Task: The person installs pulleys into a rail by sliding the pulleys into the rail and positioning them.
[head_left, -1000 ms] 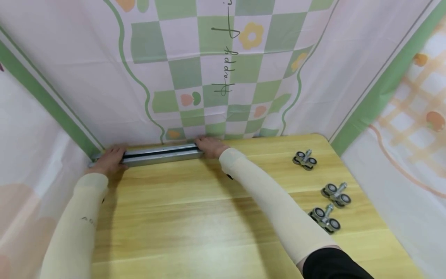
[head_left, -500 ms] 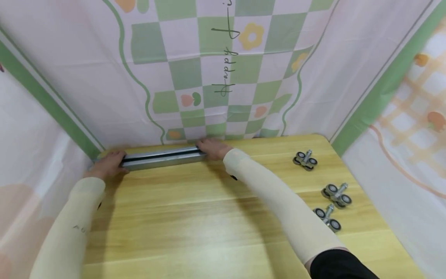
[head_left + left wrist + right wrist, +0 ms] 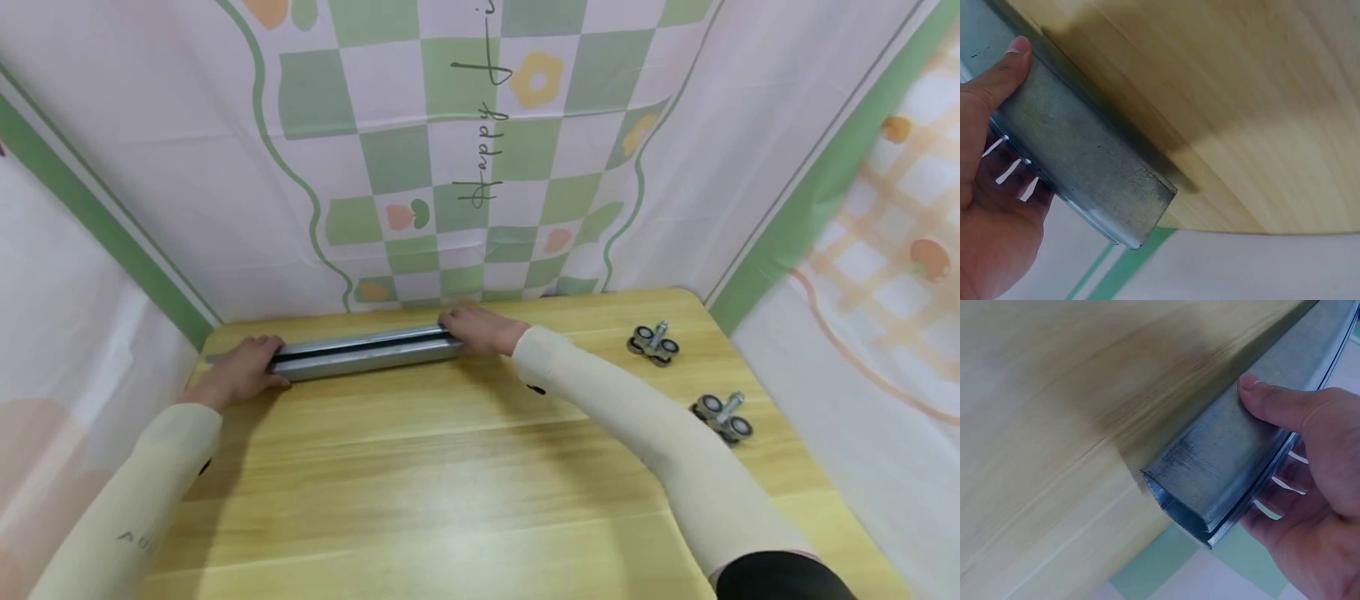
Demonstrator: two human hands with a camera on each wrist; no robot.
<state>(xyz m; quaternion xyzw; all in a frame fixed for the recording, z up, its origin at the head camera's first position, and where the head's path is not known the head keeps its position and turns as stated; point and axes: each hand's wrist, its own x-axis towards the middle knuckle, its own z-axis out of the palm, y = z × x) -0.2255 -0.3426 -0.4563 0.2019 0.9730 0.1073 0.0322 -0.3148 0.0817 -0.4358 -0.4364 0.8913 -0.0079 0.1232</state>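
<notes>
A galvanized steel channel rail [image 3: 367, 363] with a dark slot along its top lies crosswise near the back of the wooden table. My left hand [image 3: 243, 368] grips it close to its left end, and my right hand [image 3: 483, 329] holds the right end. In the left wrist view, the left thumb presses the rail's flat side [image 3: 1085, 150] while the fingers curl round the slotted side. The right wrist view shows the same kind of hold by the right hand [image 3: 1329, 506], with the rail's hollow cut end [image 3: 1179, 512] in sight.
Two wheeled roller trolleys with upright bolts, one farther back [image 3: 654, 343] and one nearer [image 3: 722, 418], sit on the table [image 3: 420, 475] at right. Printed cloth [image 3: 457, 167] walls in the back and sides. My right sleeve [image 3: 637, 425] crosses the table beside the nearer trolley.
Both hands have drawn the rail away from the back cloth, toward me and slightly right. A third trolley, seen earlier at the front right, is now hidden behind my right sleeve.
</notes>
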